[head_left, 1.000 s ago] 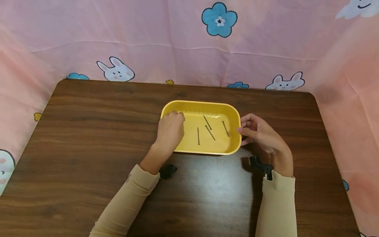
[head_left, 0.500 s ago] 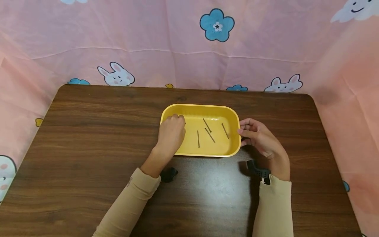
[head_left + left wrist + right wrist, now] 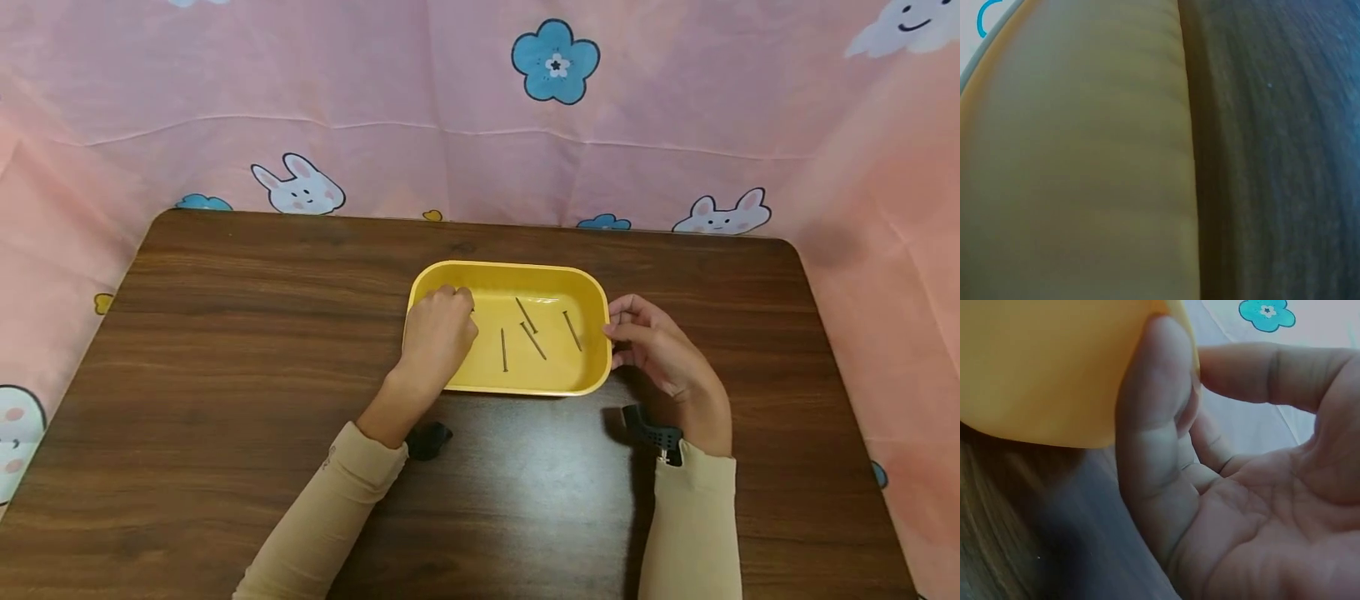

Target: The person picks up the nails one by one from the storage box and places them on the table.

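A yellow plastic tray [image 3: 525, 379] sits on the table with several thin dark nails [image 3: 504, 350] lying loose on its floor. Over the tray's left end, my left hand [image 3: 438, 333] reaches in with its knuckles up and fingers bent down. Its fingertips are hidden; a small dark tip, perhaps of a nail, shows beside the index finger. My right hand [image 3: 660, 346] pinches the tray's right end, thumb at the rim and fingers against the outer wall. The right wrist view shows those fingers pressed on the yellow wall [image 3: 1041, 375]. Only a beige sleeve [image 3: 1085, 156] and wood fill the left wrist view.
The dark wooden table [image 3: 247, 350] extends around the tray on all sides. A pink printed cloth [image 3: 420, 92] hangs behind the table and along both sides. Black wrist mounts [image 3: 651, 429] sit at both wrists, just above the wood.
My left hand has shifted slightly right inside the tray, and the small dark tip beside it has moved along. My right hand keeps its hold on the tray. The head view has tilted slightly.
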`<state>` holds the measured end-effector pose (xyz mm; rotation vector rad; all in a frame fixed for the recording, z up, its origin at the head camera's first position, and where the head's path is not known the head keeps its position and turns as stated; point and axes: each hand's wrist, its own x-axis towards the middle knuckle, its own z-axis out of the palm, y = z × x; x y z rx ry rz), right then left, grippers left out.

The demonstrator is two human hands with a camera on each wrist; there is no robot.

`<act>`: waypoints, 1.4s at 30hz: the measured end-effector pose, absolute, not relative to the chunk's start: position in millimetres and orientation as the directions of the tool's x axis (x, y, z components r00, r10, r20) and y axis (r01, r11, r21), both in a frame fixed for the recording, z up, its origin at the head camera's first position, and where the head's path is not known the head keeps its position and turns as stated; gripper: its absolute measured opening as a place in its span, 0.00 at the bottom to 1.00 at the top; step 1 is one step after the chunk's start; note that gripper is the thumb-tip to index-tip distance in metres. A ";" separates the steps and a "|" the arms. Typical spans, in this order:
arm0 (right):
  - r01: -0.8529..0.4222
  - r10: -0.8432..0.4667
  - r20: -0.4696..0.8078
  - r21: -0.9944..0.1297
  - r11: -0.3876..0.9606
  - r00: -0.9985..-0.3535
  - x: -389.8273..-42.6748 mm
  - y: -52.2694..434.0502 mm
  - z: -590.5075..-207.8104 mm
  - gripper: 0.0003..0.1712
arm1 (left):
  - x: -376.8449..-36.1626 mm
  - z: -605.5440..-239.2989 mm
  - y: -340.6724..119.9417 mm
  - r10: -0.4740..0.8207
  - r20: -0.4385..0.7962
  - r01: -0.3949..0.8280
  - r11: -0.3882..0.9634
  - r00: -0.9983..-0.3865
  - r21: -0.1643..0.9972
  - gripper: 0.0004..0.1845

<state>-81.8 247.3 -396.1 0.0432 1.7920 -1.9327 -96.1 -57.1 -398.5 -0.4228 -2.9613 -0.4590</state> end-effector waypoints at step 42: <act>0.362 -0.353 -0.320 -0.931 -0.056 -0.879 -81.6 249.7 -400.3 0.13 | -102.8 -364.7 -87.2 0.359 -0.138 0.115 0.601 -0.923 0.791 0.04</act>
